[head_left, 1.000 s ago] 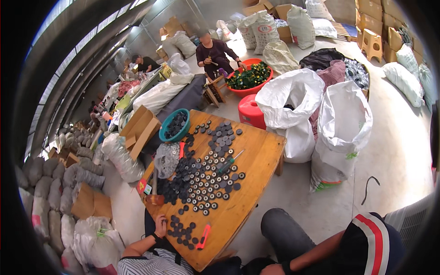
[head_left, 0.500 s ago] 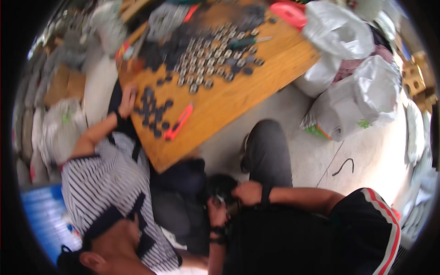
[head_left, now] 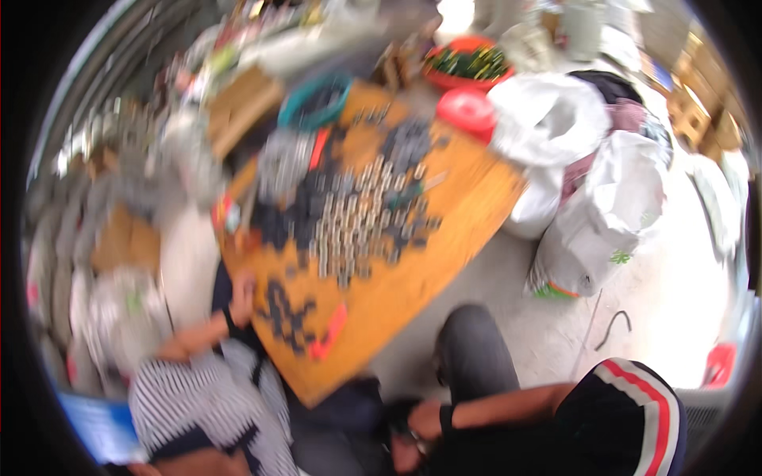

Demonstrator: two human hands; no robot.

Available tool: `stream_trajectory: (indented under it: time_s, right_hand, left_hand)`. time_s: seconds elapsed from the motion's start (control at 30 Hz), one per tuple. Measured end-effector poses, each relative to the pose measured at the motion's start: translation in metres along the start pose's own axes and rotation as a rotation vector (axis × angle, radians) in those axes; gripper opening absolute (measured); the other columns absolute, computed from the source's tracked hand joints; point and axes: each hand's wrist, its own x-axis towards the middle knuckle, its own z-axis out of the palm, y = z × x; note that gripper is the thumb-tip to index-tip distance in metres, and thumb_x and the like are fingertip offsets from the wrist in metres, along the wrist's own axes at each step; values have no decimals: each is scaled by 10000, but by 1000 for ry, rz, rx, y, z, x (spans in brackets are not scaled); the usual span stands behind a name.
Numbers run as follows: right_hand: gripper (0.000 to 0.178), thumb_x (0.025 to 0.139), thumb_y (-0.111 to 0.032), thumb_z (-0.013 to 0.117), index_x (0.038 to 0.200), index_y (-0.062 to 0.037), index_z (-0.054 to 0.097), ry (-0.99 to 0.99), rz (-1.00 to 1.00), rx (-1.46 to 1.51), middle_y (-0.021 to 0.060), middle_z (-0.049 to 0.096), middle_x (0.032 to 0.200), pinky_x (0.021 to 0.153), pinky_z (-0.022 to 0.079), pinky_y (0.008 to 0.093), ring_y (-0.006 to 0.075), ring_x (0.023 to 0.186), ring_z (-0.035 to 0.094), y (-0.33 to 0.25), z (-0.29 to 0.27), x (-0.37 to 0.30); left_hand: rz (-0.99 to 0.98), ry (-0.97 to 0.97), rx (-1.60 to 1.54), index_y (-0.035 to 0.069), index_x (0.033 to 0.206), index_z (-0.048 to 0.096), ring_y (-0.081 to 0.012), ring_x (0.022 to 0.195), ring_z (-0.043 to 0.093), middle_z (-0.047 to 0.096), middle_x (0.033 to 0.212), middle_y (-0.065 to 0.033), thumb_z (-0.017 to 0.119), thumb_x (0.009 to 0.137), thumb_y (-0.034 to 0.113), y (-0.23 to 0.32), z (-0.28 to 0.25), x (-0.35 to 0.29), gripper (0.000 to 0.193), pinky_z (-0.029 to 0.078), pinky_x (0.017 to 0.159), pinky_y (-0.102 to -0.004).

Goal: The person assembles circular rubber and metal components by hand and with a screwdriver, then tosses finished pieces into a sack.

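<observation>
Low in my lap, my left hand [head_left: 406, 453] and my right hand [head_left: 426, 420] are close together, both with curled fingers. Between and beside them is something black [head_left: 399, 412], too dark and blurred to name; a small shiny bit shows near the fingers. Beyond my knee, a wooden table [head_left: 405, 317] carries many small round pieces [head_left: 349, 222], dark ones and light-ringed ones. A red-orange utility knife [head_left: 328, 333] lies near the table's close corner. A green-handled tool [head_left: 405, 197] rests among the pieces.
A co-worker in a striped shirt [head_left: 186, 389] sits at my left, one hand [head_left: 242, 297] on the table edge. White sacks [head_left: 595, 214] stand right of the table. Behind are a teal basin [head_left: 316, 103] and a red basin [head_left: 468, 63]. A black strip [head_left: 613, 329] lies on the floor.
The view has tilted up, so the table and my hands sit lower and the far basins show. My hands stay together in my lap. The co-worker's hand remains at the table edge.
</observation>
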Motion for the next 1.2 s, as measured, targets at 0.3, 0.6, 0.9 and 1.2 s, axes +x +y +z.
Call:
stream_trajectory:
  time_s: [0.3,0.6,0.9,1.2]
  right_hand:
    - [304,719,-257,748,944,-62,807,240,276,2,183,767,939,772,584,520,362,909,748,18,-18,140]
    - [341,726,-304,759,966,-66,806,91,230,184,178,769,965,800,581,519,357,934,745,68,-18,26]
    - [381,732,-350,771,988,-69,805,104,223,120,173,770,992,828,577,517,352,958,742,111,67,83]
    - [422,738,-396,782,1009,-73,804,-89,201,267,168,771,1018,856,574,515,347,983,739,73,1,114]
  left_hand:
    - [318,-153,191,32,1429,447,-250,637,660,665,957,-128,592,947,112,146,-40,150,510,556,534,-399]
    - [-44,-135,198,17,1361,502,-259,632,665,674,902,-128,620,946,130,56,-68,3,446,569,555,-389]
    - [-118,-62,141,2,1293,557,-268,627,671,682,848,-128,648,945,147,71,-54,-17,388,582,576,-379]
    - [-480,-31,87,-13,1225,612,-276,622,676,690,794,-128,676,944,164,40,-48,-156,339,596,598,-370]
